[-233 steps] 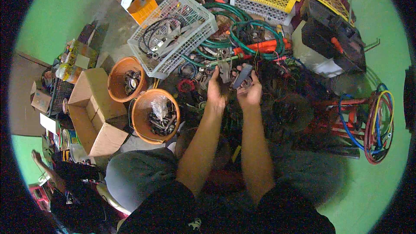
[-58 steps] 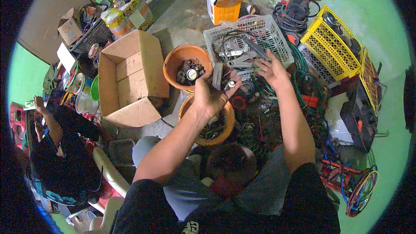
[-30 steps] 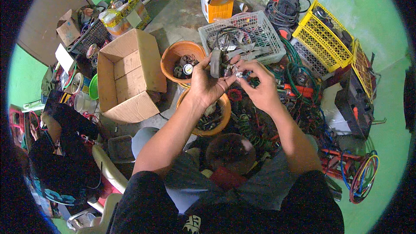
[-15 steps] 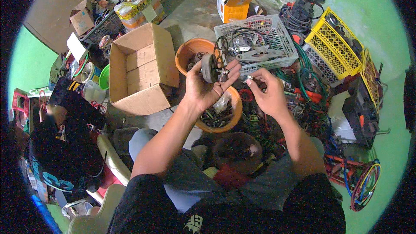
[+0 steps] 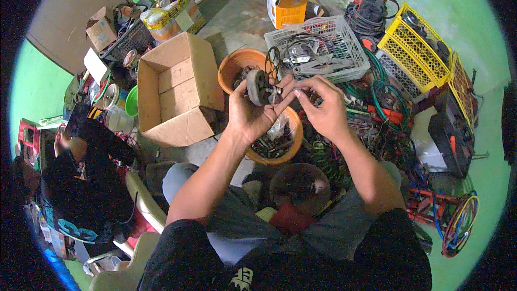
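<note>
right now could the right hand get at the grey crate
Probably yes. The right hand hovers just short of the grey crate, with nothing between them, and the crate's top is open. Its fingers are busy on the small wheel in the left hand.

One view only, from a wide fisheye camera worn on the person's head, looks steeply down over the lap and knees onto the cluttered floor, with both forearms rising from the lower edge to the left hand (image 5: 249, 116) and right hand (image 5: 326, 113) close beneath the lens near the picture's middle. The picture is upright and unmirrored, so the cardboard box (image 5: 175, 94) lies on the person's left and the yellow crates (image 5: 417, 48) on the right, farther off toward the top. Straight edges bow near the dark round rim, and no second view shares the scene.
</note>
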Demonstrator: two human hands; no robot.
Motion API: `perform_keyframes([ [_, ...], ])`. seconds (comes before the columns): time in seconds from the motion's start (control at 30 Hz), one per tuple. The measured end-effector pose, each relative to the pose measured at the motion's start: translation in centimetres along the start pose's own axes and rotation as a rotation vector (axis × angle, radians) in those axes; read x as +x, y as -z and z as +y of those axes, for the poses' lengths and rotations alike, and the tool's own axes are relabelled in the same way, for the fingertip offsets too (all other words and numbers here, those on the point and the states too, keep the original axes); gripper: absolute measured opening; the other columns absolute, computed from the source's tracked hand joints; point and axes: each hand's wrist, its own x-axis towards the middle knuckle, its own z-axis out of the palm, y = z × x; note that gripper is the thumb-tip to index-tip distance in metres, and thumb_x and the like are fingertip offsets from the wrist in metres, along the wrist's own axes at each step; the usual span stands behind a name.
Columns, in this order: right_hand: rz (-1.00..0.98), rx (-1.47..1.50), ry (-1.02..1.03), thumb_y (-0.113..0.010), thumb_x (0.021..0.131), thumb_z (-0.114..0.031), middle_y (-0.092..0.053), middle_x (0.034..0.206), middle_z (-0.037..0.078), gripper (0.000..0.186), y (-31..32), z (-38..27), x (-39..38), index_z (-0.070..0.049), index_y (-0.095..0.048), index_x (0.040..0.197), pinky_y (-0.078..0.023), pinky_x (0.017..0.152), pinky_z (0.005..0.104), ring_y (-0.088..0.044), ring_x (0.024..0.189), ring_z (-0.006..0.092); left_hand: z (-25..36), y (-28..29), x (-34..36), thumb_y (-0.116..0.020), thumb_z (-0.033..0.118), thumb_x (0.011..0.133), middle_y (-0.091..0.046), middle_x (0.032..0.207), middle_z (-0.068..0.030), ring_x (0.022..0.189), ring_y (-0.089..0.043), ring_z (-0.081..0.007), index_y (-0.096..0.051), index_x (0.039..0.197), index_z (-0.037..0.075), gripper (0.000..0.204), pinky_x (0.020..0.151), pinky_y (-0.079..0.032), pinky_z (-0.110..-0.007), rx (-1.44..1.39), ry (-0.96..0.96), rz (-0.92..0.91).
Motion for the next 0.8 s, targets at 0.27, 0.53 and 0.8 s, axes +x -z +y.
perform_keyframes([
  [0.27,-0.015,-0.02,0.067,-0.071,0.08,-0.004,-0.059,0.1,0.011,0.023,-1.0,-0.6,-0.8,-0.004,-0.071,0.104,-0.053,0.08,0.0358,-0.065,0.088,0.0268,-1.1,-0.9,-0.3,-0.039,0.036,0.099,-0.052,0.134,-0.0253,0.121,-0.053,-0.0307,-0.057,0.106,-0.001,0.041,0.097,-0.048,-0.043,0.014,0.02,0.035],
  [0.53,-0.019,0.097,0.07,-0.069,0.079,0.003,-0.059,0.101,0.011,0.025,-1.3,-0.7,-0.7,-0.002,-0.065,0.103,-0.053,0.082,0.0357,-0.062,0.097,0.0275,-0.9,-0.5,-0.2,-0.04,0.037,0.098,-0.052,0.134,-0.0244,0.121,-0.054,-0.0299,-0.06,0.104,0.0,0.043,0.097,-0.046,-0.045,0.038,-0.013,0.082],
  [0.8,0.077,0.001,0.184,-0.072,0.076,0.005,-0.065,0.098,0.009,0.025,-0.3,-0.1,-1.1,-0.002,-0.061,0.098,-0.05,0.072,0.0311,-0.063,0.088,0.022,-1.1,-1.3,0.2,-0.04,0.037,0.096,-0.045,0.141,-0.0269,0.122,-0.052,-0.035,-0.06,0.103,-0.001,0.043,0.1,-0.045,-0.049,0.032,0.054,-0.016],
])
